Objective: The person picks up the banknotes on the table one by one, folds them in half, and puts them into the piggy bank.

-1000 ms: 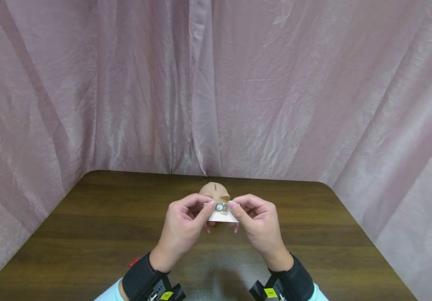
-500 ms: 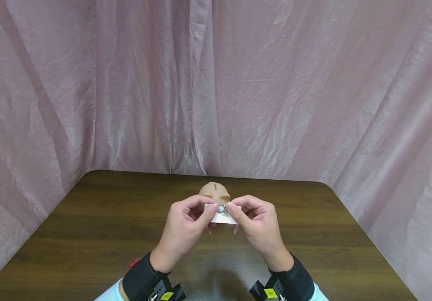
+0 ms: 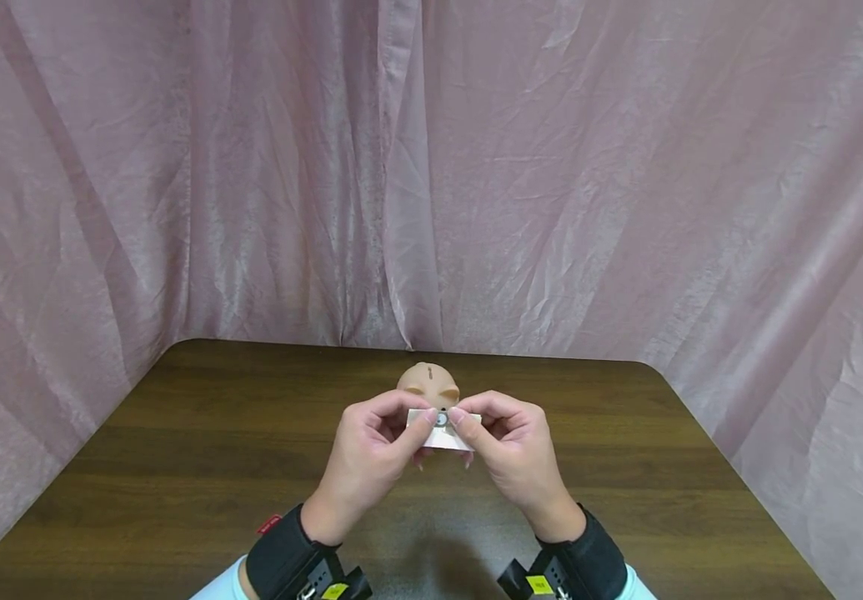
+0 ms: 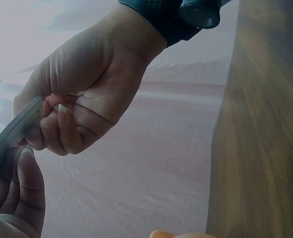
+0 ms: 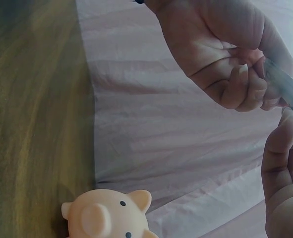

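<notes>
In the head view a small folded banknote is held up between both hands, its pale face with a round mark turned toward me. My left hand pinches its left side between thumb and fingers. On the other side my right hand pinches it the same way, the two thumb tips close together. The left wrist view shows the greenish banknote edge-on, with printed figures near its end. Just beyond the hands stands a pig-shaped piggy bank, its slot on top; the hands hide its lower part.
The brown wooden table spreads out on both sides of the hands. A pink curtain hangs behind its far edge. Each wrist wears a black band with a small camera, such as the left wristband.
Both hands have come down slightly with the banknote, and the thumbs have moved a little closer together along its upper part. The piggy bank has stayed in place.
</notes>
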### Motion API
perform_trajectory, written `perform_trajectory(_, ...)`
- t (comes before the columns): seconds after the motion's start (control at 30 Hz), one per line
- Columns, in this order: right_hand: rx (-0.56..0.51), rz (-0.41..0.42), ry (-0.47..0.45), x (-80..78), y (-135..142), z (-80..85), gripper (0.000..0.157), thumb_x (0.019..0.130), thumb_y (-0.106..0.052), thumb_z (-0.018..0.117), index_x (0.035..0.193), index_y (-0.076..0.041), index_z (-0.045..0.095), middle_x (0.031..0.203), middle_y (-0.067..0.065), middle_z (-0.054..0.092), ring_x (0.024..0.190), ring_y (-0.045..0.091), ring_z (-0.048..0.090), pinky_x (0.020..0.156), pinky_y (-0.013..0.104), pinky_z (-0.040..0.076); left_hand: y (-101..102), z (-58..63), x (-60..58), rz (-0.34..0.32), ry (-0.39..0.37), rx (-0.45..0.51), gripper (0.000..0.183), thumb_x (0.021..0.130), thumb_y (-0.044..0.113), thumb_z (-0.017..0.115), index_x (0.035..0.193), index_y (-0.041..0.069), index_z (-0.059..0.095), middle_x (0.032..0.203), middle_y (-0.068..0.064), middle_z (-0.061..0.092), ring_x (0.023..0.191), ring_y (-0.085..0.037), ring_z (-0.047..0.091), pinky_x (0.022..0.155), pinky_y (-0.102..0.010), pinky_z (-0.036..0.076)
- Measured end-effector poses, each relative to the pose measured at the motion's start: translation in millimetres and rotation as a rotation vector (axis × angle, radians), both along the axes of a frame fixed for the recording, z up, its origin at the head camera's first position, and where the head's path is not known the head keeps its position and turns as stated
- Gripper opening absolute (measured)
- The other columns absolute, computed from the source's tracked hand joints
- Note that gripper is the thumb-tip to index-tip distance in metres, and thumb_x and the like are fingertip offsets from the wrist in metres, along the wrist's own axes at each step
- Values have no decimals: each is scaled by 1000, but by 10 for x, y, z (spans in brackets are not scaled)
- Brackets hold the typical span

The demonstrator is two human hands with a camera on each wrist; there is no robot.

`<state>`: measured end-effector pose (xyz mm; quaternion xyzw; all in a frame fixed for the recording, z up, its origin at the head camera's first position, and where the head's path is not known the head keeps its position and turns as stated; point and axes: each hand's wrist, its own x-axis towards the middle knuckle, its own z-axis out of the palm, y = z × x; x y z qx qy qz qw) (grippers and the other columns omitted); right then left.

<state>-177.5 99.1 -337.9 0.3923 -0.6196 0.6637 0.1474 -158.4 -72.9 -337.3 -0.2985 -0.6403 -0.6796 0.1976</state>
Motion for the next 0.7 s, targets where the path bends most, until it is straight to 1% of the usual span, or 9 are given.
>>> perform_trajectory(0.1,5,-3,9,0,-3,-1,12,85,16,57,87,6,62,65,12,55,44,26,47,38,25,45,7,-3,2,-3,0,-5,9,85,-12,60,87,-4,63,58,-18,53,44,-35,48,39,-32,48)
perform_trajectory(0.2,7,7,19,-5,-1,-4,12,85,17,56,87,6,61,65,12,55,44,26,47,38,25,45,14,-6,2,-1,3,-7,10,85,-12,60,88,-3,63,58,-17,54,43,-35,48,39,-27,48)
perform_trajectory(0.33,11,25,19,-10,0,-6,13,85,17,55,87,6,61,69,14,56,45,27,47,39,25,45,20,-10,1,-11,10,-8,11,85,-13,60,88,-3,63,60,-17,54,43,-35,48,40,-25,47)
perform_trajectory(0.43,24,20,19,-7,-2,-6,13,85,17,56,87,6,61,72,16,56,45,25,47,39,24,45,28,-10,4,-19,14,-13,11,85,-14,59,88,-3,62,63,-15,55,44,-34,48,41,-25,47)
perform_trajectory(0.47,28,15,21,-5,-4,-4,13,85,17,56,87,6,61,72,16,56,45,25,47,39,24,45,29,-10,4,-20,15,-14,12,85,-14,59,88,-3,62,63,-14,55,44,-33,48,40,-28,48)
perform_trajectory(0.53,32,16,23,-7,-7,-10,13,85,17,56,88,6,62,73,17,57,46,25,46,39,24,44,32,-10,4,-17,17,-15,12,85,-14,59,88,-3,62,65,-13,55,44,-32,49,41,-28,48)
perform_trajectory(0.63,33,20,13,-3,-14,-7,12,85,16,57,88,5,62,74,18,57,46,26,46,40,24,44,34,-11,1,-21,19,-12,12,85,-14,59,88,-3,62,66,-14,55,45,-32,49,40,-35,48)
perform_trajectory(0.67,33,19,8,-1,-15,-6,9,86,14,58,88,6,61,75,18,57,46,27,45,40,23,44,35,-10,0,-23,20,-12,12,85,-14,59,88,-3,62,67,-14,56,45,-32,49,39,-38,48)
perform_trajectory(0.7,33,21,4,-3,-16,-10,8,86,14,58,88,6,61,76,19,57,46,26,45,40,23,44,37,-9,0,-25,20,-12,12,85,-14,59,88,-3,62,67,-14,56,45,-32,50,39,-37,48)
